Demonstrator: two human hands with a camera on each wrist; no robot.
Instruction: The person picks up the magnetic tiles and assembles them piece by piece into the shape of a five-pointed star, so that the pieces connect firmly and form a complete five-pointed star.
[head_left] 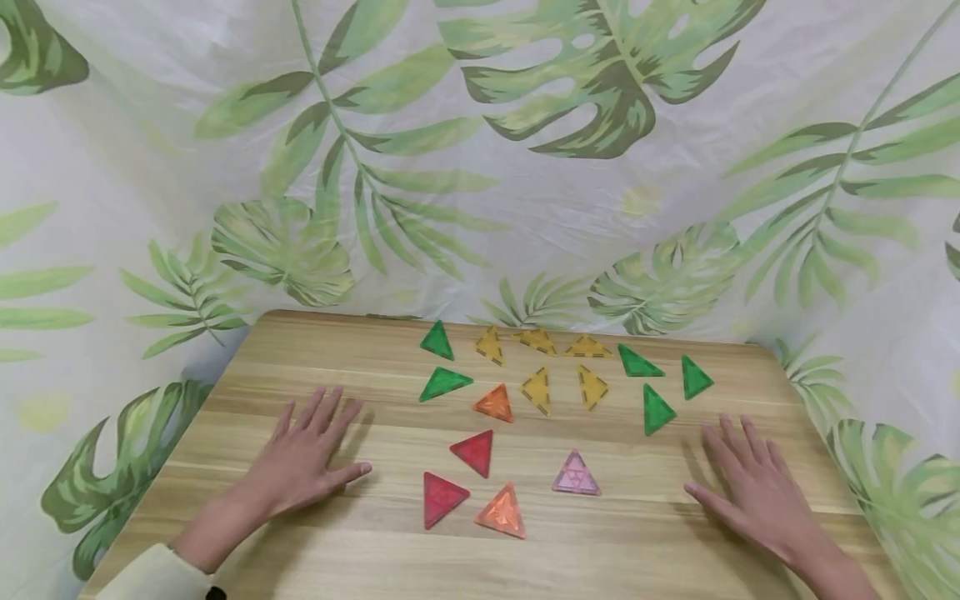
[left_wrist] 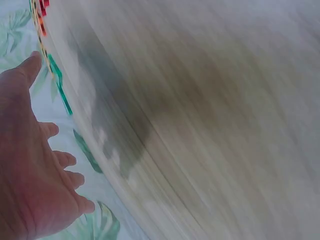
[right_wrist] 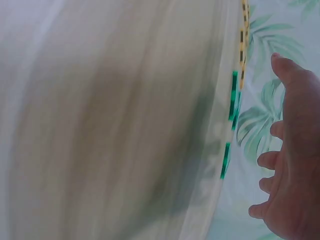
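My left hand (head_left: 309,454) hovers over the left side of the table, fingers spread and holding nothing. On the right, my right hand (head_left: 757,492) is held the same way, its thumb toward the middle. Between them lie flat, see-through triangular tiles: a red tile (head_left: 476,453), another red tile (head_left: 444,498), an orange tile (head_left: 503,512) and a pink tile (head_left: 576,476). Nearest the right hand is a green tile (head_left: 657,410). Both wrist views show the left palm (left_wrist: 37,185) and right palm (right_wrist: 300,175) raised off the surface, with shadows below.
Farther back on the wooden table (head_left: 360,550) are several yellow tiles (head_left: 592,387), more green tiles (head_left: 446,383) at either side of them, and a second orange tile (head_left: 495,404). A leaf-patterned cloth (head_left: 540,225) hangs behind and beside the table.
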